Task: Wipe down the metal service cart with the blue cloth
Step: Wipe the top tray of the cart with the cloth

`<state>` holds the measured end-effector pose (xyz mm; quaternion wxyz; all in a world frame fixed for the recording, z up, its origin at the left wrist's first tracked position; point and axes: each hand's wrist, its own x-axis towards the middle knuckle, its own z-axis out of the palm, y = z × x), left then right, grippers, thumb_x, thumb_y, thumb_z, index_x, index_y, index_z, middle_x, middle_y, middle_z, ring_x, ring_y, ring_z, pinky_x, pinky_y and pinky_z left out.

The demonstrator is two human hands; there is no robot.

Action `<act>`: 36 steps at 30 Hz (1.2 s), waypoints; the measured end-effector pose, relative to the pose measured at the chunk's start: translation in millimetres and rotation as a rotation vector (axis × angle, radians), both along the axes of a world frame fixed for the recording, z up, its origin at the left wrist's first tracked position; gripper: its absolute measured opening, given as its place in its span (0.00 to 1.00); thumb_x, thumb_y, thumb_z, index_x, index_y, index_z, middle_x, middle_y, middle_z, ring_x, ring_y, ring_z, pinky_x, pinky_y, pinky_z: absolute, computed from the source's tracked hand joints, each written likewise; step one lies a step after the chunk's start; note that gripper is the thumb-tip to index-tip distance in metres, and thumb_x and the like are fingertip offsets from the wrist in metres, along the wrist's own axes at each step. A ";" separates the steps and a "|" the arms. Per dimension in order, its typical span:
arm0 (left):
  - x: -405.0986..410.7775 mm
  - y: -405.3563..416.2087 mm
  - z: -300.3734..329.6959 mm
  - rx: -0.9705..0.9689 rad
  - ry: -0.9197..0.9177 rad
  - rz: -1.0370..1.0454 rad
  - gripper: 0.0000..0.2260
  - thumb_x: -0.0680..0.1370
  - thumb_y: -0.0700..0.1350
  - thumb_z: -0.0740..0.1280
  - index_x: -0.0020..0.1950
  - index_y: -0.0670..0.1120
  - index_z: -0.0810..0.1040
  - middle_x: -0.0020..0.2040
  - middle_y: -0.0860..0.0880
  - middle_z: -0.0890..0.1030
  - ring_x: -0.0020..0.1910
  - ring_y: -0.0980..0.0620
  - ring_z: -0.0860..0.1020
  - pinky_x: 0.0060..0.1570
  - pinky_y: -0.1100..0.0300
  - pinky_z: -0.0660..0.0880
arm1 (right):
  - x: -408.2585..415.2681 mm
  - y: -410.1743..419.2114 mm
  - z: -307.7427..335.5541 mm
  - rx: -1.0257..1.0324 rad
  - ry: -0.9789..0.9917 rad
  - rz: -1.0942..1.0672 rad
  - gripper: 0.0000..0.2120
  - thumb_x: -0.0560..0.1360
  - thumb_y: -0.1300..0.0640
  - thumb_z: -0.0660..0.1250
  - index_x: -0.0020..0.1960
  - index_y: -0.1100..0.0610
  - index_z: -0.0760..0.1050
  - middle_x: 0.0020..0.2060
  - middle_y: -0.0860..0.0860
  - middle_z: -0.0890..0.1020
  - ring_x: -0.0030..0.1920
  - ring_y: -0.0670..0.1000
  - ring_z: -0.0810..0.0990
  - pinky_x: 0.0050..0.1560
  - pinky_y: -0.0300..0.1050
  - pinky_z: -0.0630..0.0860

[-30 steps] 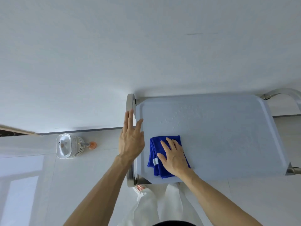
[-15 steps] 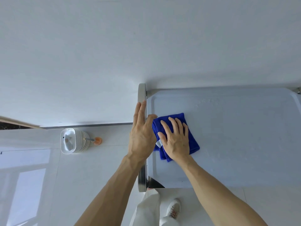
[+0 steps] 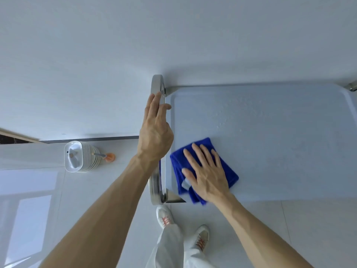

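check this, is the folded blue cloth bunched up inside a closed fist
No, the right hand lies flat with straight, spread fingers on the folded blue cloth, pressing it on the cart's top.

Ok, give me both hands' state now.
Left hand: open, resting on the cart handle.
Right hand: open, pressing the blue cloth.

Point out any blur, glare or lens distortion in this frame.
Head view: the blue cloth smears at its near edge under the right hand; the cart handle shines and bows from wide-angle distortion; window glare washes the floor.
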<state>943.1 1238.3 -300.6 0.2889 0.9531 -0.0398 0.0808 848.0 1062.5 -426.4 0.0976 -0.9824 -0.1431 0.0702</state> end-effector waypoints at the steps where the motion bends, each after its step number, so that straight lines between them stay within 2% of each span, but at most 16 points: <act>1: -0.7 0.1 -0.3 -0.006 0.010 -0.005 0.24 0.72 0.24 0.52 0.65 0.35 0.73 0.78 0.39 0.61 0.80 0.42 0.54 0.66 0.81 0.45 | 15.8 4.5 1.6 -0.009 -0.004 -0.041 0.28 0.83 0.38 0.47 0.80 0.48 0.57 0.79 0.53 0.60 0.78 0.56 0.58 0.77 0.58 0.54; 4: -0.2 1.2 -2.4 -0.001 -0.001 -0.019 0.23 0.72 0.24 0.53 0.65 0.35 0.73 0.78 0.39 0.61 0.79 0.41 0.54 0.61 0.86 0.45 | 56.2 26.6 6.6 -0.032 0.001 -0.159 0.30 0.83 0.38 0.48 0.80 0.50 0.57 0.79 0.56 0.59 0.79 0.59 0.58 0.77 0.62 0.54; 6: 0.5 2.8 -4.5 0.029 -0.021 -0.030 0.22 0.72 0.25 0.53 0.64 0.35 0.74 0.78 0.38 0.61 0.79 0.41 0.54 0.62 0.85 0.45 | 60.5 45.0 5.5 -0.025 -0.006 -0.209 0.30 0.82 0.37 0.49 0.80 0.51 0.58 0.79 0.58 0.59 0.79 0.62 0.57 0.77 0.65 0.54; 9: -1.5 1.6 -2.7 0.059 0.007 -0.030 0.23 0.72 0.25 0.53 0.65 0.34 0.73 0.77 0.38 0.62 0.79 0.40 0.55 0.66 0.75 0.49 | 13.9 58.7 -0.5 0.006 -0.019 -0.100 0.29 0.83 0.38 0.50 0.80 0.49 0.58 0.79 0.57 0.59 0.79 0.61 0.56 0.76 0.65 0.55; 11: -1.6 1.1 0.7 0.066 0.041 -0.026 0.23 0.73 0.26 0.54 0.66 0.36 0.72 0.77 0.39 0.62 0.79 0.41 0.56 0.66 0.66 0.62 | -20.7 47.3 -2.8 0.002 0.011 0.009 0.29 0.83 0.37 0.49 0.81 0.46 0.53 0.80 0.54 0.57 0.80 0.59 0.54 0.76 0.63 0.56; 13: 3.8 3.0 7.9 0.172 0.069 -0.035 0.23 0.73 0.30 0.58 0.68 0.39 0.70 0.74 0.40 0.65 0.74 0.41 0.62 0.52 0.58 0.74 | -35.0 23.5 -3.3 -0.028 0.018 0.083 0.29 0.83 0.37 0.48 0.81 0.45 0.51 0.81 0.52 0.55 0.80 0.58 0.54 0.76 0.62 0.56; 14: 11.5 4.0 11.2 0.211 0.065 -0.035 0.24 0.72 0.31 0.60 0.68 0.41 0.70 0.70 0.41 0.68 0.69 0.41 0.67 0.46 0.56 0.74 | -36.3 11.3 -3.0 -0.052 0.012 0.103 0.29 0.83 0.37 0.48 0.81 0.45 0.51 0.81 0.52 0.55 0.80 0.57 0.55 0.76 0.61 0.55; 15: 21.6 3.9 14.7 0.220 0.062 -0.033 0.25 0.70 0.31 0.60 0.67 0.41 0.70 0.67 0.41 0.69 0.63 0.41 0.69 0.45 0.55 0.73 | -34.6 0.2 -1.5 -0.079 0.011 0.115 0.29 0.83 0.37 0.48 0.81 0.45 0.51 0.80 0.52 0.55 0.80 0.57 0.56 0.76 0.60 0.54; 17: 42.5 2.4 19.6 0.195 0.088 -0.034 0.28 0.69 0.31 0.59 0.70 0.42 0.68 0.68 0.39 0.68 0.60 0.39 0.70 0.57 0.49 0.72 | -26.7 -14.1 2.4 -0.104 0.036 0.116 0.29 0.83 0.37 0.48 0.81 0.44 0.51 0.81 0.51 0.55 0.80 0.56 0.56 0.76 0.59 0.54; 19: 53.1 0.1 18.2 0.179 0.115 -0.059 0.31 0.71 0.33 0.57 0.75 0.42 0.63 0.73 0.38 0.62 0.68 0.38 0.66 0.70 0.48 0.64 | -16.2 -18.0 4.1 -0.107 0.052 0.080 0.29 0.83 0.36 0.47 0.81 0.44 0.50 0.81 0.51 0.54 0.80 0.56 0.55 0.77 0.58 0.53; 21: 60.1 0.5 11.0 0.241 0.105 -0.108 0.31 0.72 0.35 0.52 0.77 0.42 0.62 0.75 0.37 0.60 0.76 0.38 0.58 0.75 0.48 0.57 | 6.6 -16.1 1.8 -0.092 0.047 0.008 0.29 0.83 0.36 0.47 0.81 0.44 0.49 0.81 0.51 0.54 0.80 0.55 0.54 0.78 0.58 0.51; 23: 65.8 1.8 3.1 0.275 0.066 -0.139 0.30 0.71 0.34 0.50 0.74 0.41 0.67 0.74 0.38 0.64 0.77 0.38 0.56 0.74 0.48 0.58 | 38.0 -13.1 -0.2 -0.090 0.029 -0.069 0.29 0.83 0.36 0.47 0.81 0.45 0.51 0.81 0.52 0.55 0.80 0.56 0.53 0.78 0.58 0.51; 26: 73.1 1.1 -3.1 0.204 0.058 -0.108 0.28 0.70 0.28 0.54 0.68 0.39 0.73 0.67 0.40 0.74 0.77 0.35 0.59 0.72 0.44 0.63 | 97.3 -0.7 1.0 -0.089 0.001 -0.171 0.30 0.82 0.36 0.48 0.81 0.46 0.54 0.80 0.54 0.57 0.80 0.58 0.55 0.78 0.61 0.52; 30: 76.9 1.2 -2.3 0.154 0.079 -0.119 0.26 0.68 0.26 0.58 0.64 0.38 0.76 0.63 0.42 0.77 0.77 0.36 0.60 0.67 0.45 0.71 | 155.5 39.6 5.7 -0.050 -0.006 -0.305 0.31 0.81 0.37 0.50 0.80 0.48 0.57 0.79 0.57 0.59 0.79 0.61 0.56 0.77 0.65 0.52; 33: 75.2 1.4 -0.3 0.118 0.108 -0.101 0.27 0.68 0.26 0.59 0.67 0.40 0.74 0.68 0.43 0.74 0.78 0.38 0.59 0.65 0.46 0.73 | 136.8 51.7 2.0 -0.041 -0.018 -0.208 0.30 0.81 0.37 0.49 0.80 0.48 0.56 0.80 0.56 0.58 0.79 0.61 0.55 0.76 0.65 0.53; 36: 72.5 0.6 -0.1 0.025 0.108 -0.065 0.30 0.69 0.24 0.56 0.70 0.39 0.72 0.73 0.43 0.71 0.79 0.41 0.58 0.66 0.43 0.72 | 72.8 32.3 -4.9 -0.008 -0.026 -0.033 0.30 0.82 0.36 0.52 0.80 0.46 0.55 0.81 0.53 0.55 0.80 0.58 0.53 0.77 0.63 0.55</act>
